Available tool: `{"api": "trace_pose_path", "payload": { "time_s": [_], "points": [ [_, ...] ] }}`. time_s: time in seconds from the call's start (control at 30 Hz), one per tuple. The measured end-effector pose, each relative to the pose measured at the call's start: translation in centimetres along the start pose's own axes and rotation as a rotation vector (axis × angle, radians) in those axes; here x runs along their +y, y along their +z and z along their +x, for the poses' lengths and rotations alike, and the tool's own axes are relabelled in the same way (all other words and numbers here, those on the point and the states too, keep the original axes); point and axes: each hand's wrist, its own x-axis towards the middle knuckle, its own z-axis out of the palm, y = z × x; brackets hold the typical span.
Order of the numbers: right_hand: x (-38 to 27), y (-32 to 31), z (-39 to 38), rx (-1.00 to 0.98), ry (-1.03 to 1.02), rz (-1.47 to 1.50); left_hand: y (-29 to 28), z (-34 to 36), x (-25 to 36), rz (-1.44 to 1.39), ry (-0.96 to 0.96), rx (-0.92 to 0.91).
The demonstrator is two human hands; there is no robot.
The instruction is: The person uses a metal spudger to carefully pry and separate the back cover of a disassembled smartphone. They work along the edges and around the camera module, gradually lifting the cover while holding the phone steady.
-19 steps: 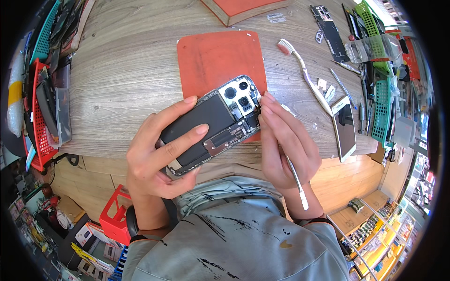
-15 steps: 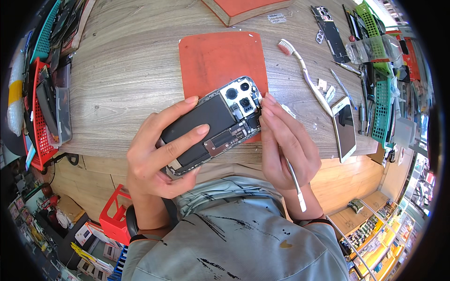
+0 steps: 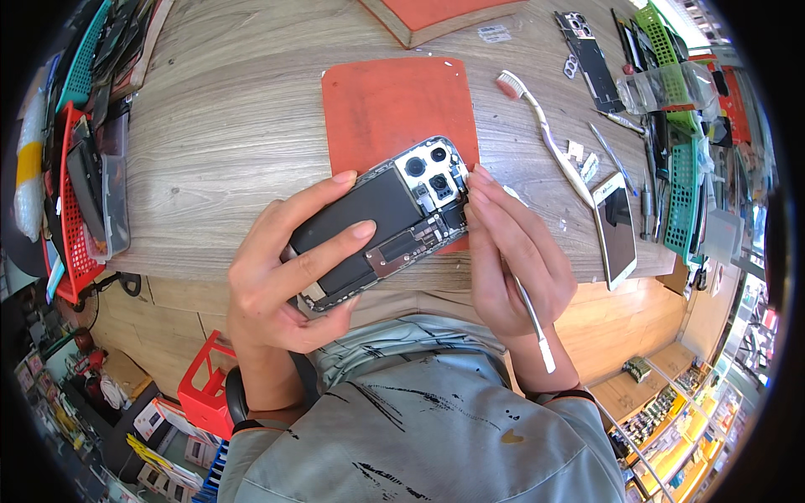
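An opened smartphone (image 3: 352,222) is held tilted above the table's near edge, its far right end raised over an orange-red mat (image 3: 398,105). Its black battery, circuit board and camera module with three lenses lie exposed. My left hand (image 3: 285,268) is closed around the phone's lower left part, fingers across the battery and thumb at the near edge. My right hand (image 3: 520,256) has its fingertips pinched at the phone's right edge beside the cameras. A slim metal spudger (image 3: 534,323) is tucked in that hand, its flat end pointing toward me; whatever the fingertips pinch is hidden.
Right of the mat lie a white toothbrush (image 3: 549,138), a white phone (image 3: 616,230), a phone back frame (image 3: 589,63) and a thin blue tool (image 3: 612,147). Plastic baskets line both sides, a red one (image 3: 75,210) at left and a teal one (image 3: 683,197) at right.
The spudger's flat end has swung slightly to the right as my right hand turned a little. The phone and my left hand are nearly unmoved.
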Motion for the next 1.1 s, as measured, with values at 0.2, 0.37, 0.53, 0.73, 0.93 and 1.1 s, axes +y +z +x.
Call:
{"api": "trace_pose_path", "payload": {
  "time_s": [0.2, 0.37, 0.53, 0.73, 0.93, 1.1],
  "points": [
    [0.2, 0.2, 0.0, 0.001, -0.018, -0.013, 0.3, 0.0, 0.2, -0.033, -0.011, 0.040],
    [0.0, 0.3, 0.1, -0.007, 0.013, 0.001, 0.3, 0.1, 0.2, -0.015, -0.004, 0.041],
    [-0.1, -0.8, 0.3, -0.013, 0.083, -0.023, 0.1, 0.1, 0.3, -0.005, -0.002, 0.036],
    [0.4, -0.8, 0.1, 0.034, 0.111, 0.016, 0.3, 0.1, 0.4, -0.025, -0.032, 0.047],
    [1.5, -1.8, 0.0, 0.016, 0.218, 0.156, 0.3, 0.0, 0.3, -0.014, -0.024, 0.046],
    [1.7, -2.5, -1.1, 0.080, 0.431, 0.394, 0.4, 0.0, 0.4, -0.019, -0.032, 0.055]
  ]
}}
